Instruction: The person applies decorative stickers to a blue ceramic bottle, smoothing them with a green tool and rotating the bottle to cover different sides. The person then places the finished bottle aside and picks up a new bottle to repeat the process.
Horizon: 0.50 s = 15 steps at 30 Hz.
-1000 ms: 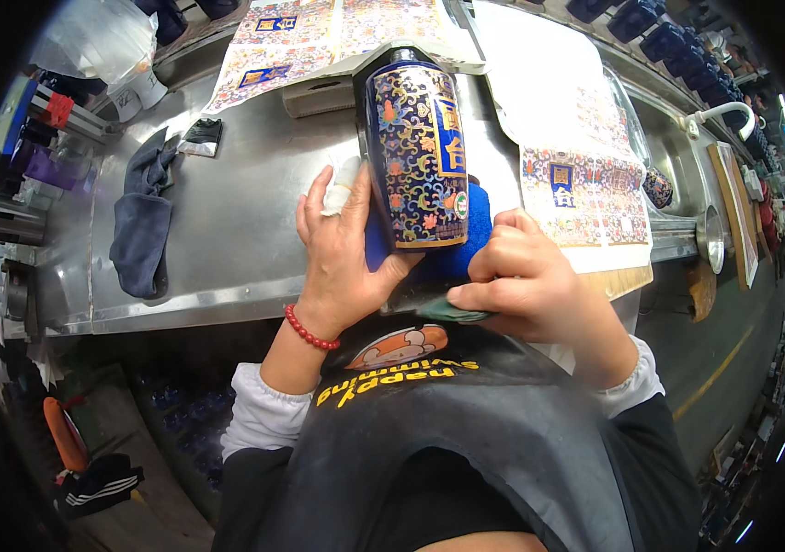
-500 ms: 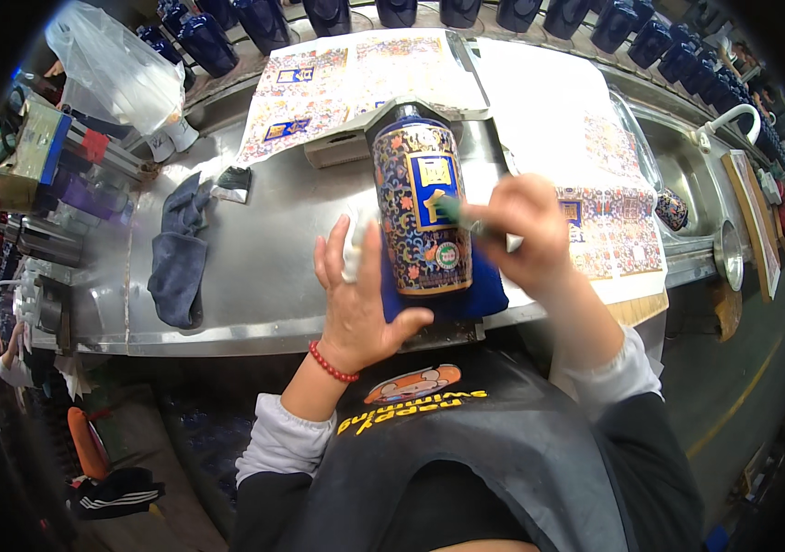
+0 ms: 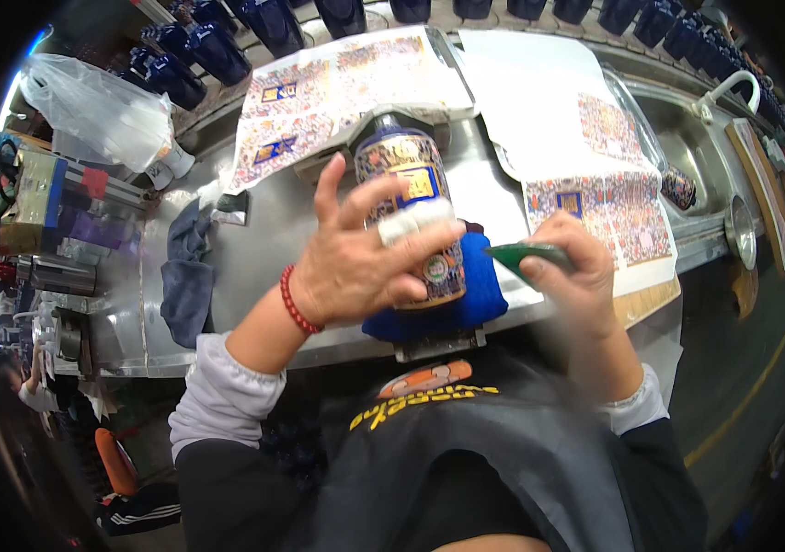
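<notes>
A dark blue bottle (image 3: pixel 397 155) with an ornate floral, gold-and-blue decal lies on its side, its neck pointing away from me, on a folded blue cloth (image 3: pixel 482 281). My left hand (image 3: pixel 351 248) is laid across the bottle's front with fingers spread. It wears a white wrap (image 3: pixel 415 221) on one finger and a red bead bracelet at the wrist; part of the decal is covered by it. To the right of the bottle, my right hand (image 3: pixel 581 271) pinches a flat green scraper (image 3: pixel 526 253), its tip apart from the bottle.
Printed decal sheets (image 3: pixel 599 221) lie to the right, and more sheets (image 3: pixel 319 87) at the far left. A grey cloth (image 3: pixel 187 285) rests on the metal table (image 3: pixel 254 267). Beyond stand several blue bottles (image 3: pixel 342 17). A sink (image 3: pixel 687 156) is at the far right.
My left hand has moved from the bottle's left side to across its front. My right hand has drawn the green scraper off the decal, to the right.
</notes>
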Each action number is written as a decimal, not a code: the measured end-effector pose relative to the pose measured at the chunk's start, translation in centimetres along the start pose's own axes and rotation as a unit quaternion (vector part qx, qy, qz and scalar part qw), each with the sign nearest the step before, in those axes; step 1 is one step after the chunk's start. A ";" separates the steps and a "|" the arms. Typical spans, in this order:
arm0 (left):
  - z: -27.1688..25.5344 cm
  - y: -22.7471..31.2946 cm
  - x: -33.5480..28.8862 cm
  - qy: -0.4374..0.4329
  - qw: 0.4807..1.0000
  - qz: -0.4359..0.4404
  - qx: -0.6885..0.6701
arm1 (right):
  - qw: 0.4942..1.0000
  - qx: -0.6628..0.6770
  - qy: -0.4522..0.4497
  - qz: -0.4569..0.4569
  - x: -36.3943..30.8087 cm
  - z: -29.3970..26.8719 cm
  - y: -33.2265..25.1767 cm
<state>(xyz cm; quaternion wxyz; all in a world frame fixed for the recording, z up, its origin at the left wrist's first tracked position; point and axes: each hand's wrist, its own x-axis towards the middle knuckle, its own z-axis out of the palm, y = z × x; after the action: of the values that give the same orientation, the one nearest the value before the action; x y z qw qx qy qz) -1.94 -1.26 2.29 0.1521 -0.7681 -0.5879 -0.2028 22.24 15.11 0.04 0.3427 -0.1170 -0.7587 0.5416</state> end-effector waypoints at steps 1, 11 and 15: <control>0.1 1.4 -0.9 -0.003 1.000 0.001 -0.012 | 1.000 -0.016 -0.002 0.000 0.2 -0.2 -0.1; 0.4 9.3 -7.5 0.099 0.983 -0.145 -0.058 | 0.921 -0.148 -0.170 -0.316 1.4 2.3 0.1; 1.1 9.3 -7.4 0.170 0.962 -0.206 -0.056 | 0.962 -0.091 -0.154 -0.204 0.3 2.0 0.7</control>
<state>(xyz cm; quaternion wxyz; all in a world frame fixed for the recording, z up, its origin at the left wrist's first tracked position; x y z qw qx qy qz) 5.54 -9.39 -2.18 0.1612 -0.5915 -0.6868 -0.3905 20.62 14.03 -0.81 0.3134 0.0943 -0.8562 0.3998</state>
